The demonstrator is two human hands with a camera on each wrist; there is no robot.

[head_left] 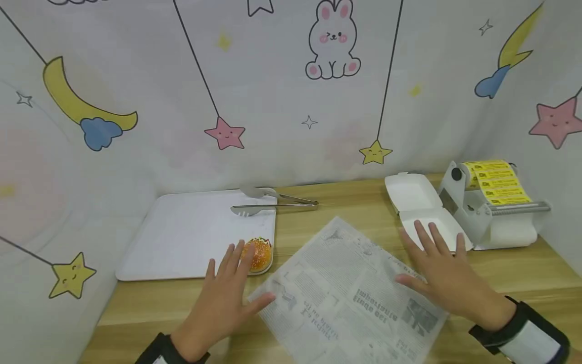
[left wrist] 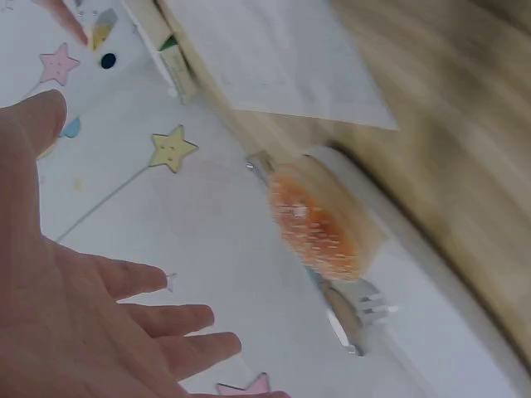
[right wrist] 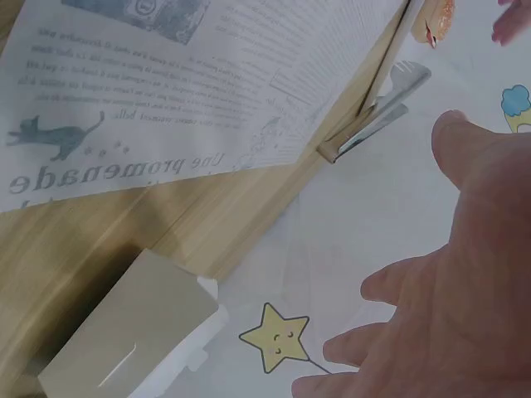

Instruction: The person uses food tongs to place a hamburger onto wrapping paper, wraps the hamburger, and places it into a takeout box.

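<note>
My left hand (head_left: pixel 225 301), fingers spread and holding nothing, hovers at the front edge of a white tray (head_left: pixel 191 237). Just past its fingertips a sesame-bun burger (head_left: pixel 261 254) sits in the tray's near right corner. Metal tongs (head_left: pixel 291 202) lie across the tray's right rim, their handle end over the table. To the right, a sheet of newsprint-patterned paper (head_left: pixel 345 298) is spread flat at an angle. Over its right side my right hand (head_left: pixel 447 278) is held with spread fingers, also holding nothing. Its fingertips overlap an open white clamshell box (head_left: pixel 416 197) in the head view.
At the back right stands a white dispenser (head_left: pixel 473 207) with a roll of yellow labels (head_left: pixel 502 184). A patterned cloth (head_left: pixel 282 91) hangs behind and beside the wooden table (head_left: pixel 350 202).
</note>
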